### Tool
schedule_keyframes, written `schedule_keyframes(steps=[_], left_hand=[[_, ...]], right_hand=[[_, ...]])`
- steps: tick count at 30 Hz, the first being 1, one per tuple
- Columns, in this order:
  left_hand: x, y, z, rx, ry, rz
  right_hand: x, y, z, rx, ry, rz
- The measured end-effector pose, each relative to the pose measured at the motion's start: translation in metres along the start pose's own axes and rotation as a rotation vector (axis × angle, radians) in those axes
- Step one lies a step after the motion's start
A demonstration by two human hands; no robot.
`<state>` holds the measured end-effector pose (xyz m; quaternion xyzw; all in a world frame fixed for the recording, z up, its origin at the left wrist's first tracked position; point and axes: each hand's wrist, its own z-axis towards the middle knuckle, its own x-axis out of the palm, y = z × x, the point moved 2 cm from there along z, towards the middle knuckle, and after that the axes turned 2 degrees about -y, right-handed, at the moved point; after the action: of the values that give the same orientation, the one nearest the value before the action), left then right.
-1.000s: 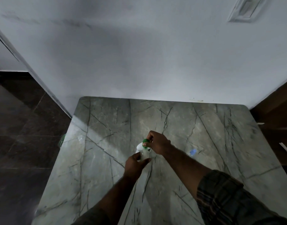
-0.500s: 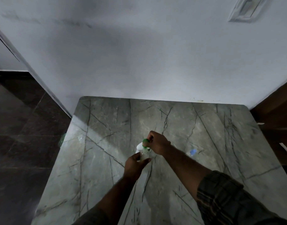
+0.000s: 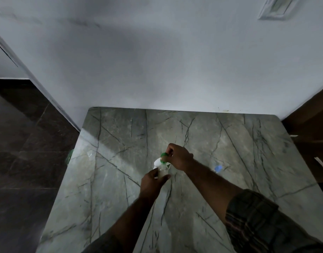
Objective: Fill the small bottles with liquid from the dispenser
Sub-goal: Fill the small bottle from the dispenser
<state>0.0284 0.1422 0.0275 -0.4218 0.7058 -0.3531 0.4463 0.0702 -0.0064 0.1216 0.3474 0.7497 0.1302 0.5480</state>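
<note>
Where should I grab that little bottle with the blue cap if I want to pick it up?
Take the bottle with the blue cap by its clear body just below the cap, fingers coming from above, one on each side. It seems to stand upright, alone on the marble table, to the right of the right hand. The clear body is hard to see in this dim light.

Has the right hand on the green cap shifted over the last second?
No. The right hand stays pinched on the green cap, in the same place against the dark veins of the marble table.
</note>
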Motion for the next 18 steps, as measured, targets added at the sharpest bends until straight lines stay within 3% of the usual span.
schedule_keyframes(steps=[18], left_hand=[[-0.002,0.002,0.002,-0.027,0.010,0.069]], right_hand=[[0.009,-0.004,-0.003,0.024,-0.055,-0.027]])
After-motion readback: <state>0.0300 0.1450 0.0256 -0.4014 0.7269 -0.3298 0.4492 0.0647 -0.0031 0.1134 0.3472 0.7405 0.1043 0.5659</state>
